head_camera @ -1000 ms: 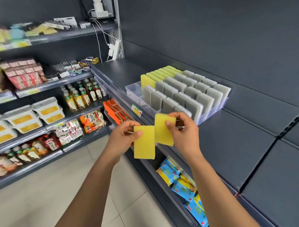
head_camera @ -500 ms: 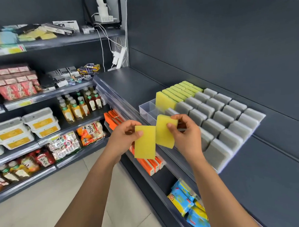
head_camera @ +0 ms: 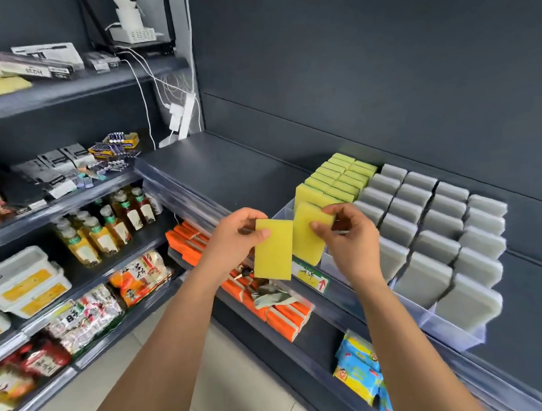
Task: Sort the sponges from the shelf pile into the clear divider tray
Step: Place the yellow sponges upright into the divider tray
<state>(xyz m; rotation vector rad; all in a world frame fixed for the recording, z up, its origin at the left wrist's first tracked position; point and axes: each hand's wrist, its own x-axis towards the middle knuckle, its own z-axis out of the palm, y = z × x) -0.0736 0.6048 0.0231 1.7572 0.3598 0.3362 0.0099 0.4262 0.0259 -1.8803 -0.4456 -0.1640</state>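
Yellow sponge (head_camera: 273, 251) is pinched by fingers (head_camera: 258, 234) of left hand (head_camera: 234, 239), second sponge (head_camera: 307, 239) by right hand (head_camera: 349, 242).

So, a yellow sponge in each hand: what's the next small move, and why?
Probably the right hand lowers its sponge into the tray, just in front of the yellow row. That sponge is nearest the row, and clear cells there look unfilled.

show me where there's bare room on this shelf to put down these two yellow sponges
Bare dark grey shelf top lies left of the clear plastic divider tray, reaching back to the white power strip. The tray's front cells before the yellow-green sponge rows look empty, though partly hidden. The grey rectangular sponge rows are packed tight.
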